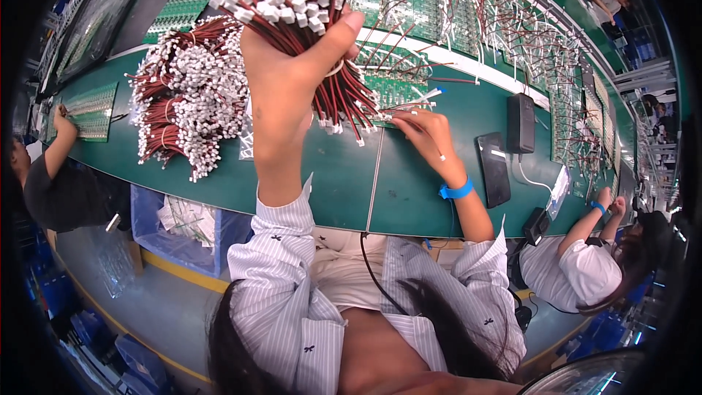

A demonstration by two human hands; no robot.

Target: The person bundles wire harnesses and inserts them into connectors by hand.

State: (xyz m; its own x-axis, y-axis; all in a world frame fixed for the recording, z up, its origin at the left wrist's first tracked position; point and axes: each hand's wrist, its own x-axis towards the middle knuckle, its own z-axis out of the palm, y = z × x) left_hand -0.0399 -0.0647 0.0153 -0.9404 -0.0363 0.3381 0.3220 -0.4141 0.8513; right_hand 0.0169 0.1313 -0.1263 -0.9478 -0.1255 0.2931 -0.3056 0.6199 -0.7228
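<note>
My left hand is wrapped round a thick bundle of red and black wire leads with white plug connectors at their ends. This bundle is held up above the green bench, close to the camera. Lower and to the right, my right hand pinches a thin wire lead at the near edge of a green circuit board. A small white connector shows below its fingers. The bundle partly covers that board, on which several leads stand up. A blue strap circles my right wrist.
A big pile of tied wire bundles lies left of my left hand. Boards with wires fill the far side. A phone and black power bank lie right. People sit on both sides. A blue bin stands below the edge.
</note>
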